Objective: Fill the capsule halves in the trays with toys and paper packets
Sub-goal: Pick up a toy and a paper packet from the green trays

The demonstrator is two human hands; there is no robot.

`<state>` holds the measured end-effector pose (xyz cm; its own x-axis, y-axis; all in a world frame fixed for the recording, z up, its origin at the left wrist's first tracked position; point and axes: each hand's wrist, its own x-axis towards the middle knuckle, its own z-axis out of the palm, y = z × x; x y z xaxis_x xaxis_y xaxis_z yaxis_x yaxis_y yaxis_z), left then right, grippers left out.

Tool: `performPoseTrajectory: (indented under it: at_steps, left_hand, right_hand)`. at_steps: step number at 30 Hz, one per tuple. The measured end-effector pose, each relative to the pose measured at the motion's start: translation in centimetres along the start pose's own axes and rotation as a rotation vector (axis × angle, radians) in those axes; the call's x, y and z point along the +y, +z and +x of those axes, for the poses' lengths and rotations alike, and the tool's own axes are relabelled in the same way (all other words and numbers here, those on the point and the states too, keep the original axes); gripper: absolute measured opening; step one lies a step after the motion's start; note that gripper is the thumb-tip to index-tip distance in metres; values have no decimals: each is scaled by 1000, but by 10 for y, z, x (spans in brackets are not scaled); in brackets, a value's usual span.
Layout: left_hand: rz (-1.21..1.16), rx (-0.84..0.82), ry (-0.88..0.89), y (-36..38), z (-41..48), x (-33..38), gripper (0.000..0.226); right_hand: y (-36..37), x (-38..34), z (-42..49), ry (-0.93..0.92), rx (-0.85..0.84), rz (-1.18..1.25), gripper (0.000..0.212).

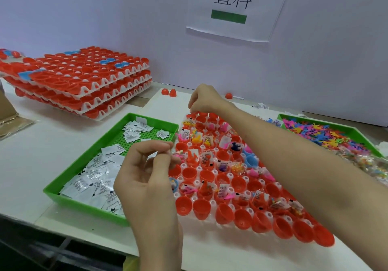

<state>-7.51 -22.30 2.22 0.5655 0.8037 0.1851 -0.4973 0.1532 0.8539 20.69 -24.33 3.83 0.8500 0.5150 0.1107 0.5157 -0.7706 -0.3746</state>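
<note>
A white tray [214,203] of red capsule halves [224,214] lies in front of me; many halves hold small coloured toys and white paper packets, others stand bare. My left hand [144,174] hovers by the tray's left edge and pinches a small clear packet [153,155] between thumb and fingers. My right hand [204,99] reaches across to the tray's far corner, its fingertips curled down over a red half; whether it holds anything is hidden. A green tray [69,179] of paper packets [94,176] sits at the left.
A stack of white trays [117,77] filled with red halves stands at the back left. Another green tray [357,132] of coloured toys lies at the right, with clear bags [363,163] beside it. Loose red halves [169,92] lie near the wall. A paper sign [237,8] hangs above.
</note>
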Motion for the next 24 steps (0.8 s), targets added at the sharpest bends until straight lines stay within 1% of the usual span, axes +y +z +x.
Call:
performPoseTrajectory:
  at_steps: [4,12,24]
  left_hand:
    - [11,-2,0,-1,0,-1,23]
    - [41,-3,-5,-3,1,-2,21]
    - [31,4,0,-3,0,-6,20]
  right_hand:
    - [0,1,0,27,39,32,15]
    - [1,5,-2,26,87,146,17]
    - [1,6,-6,-97,93,34,10]
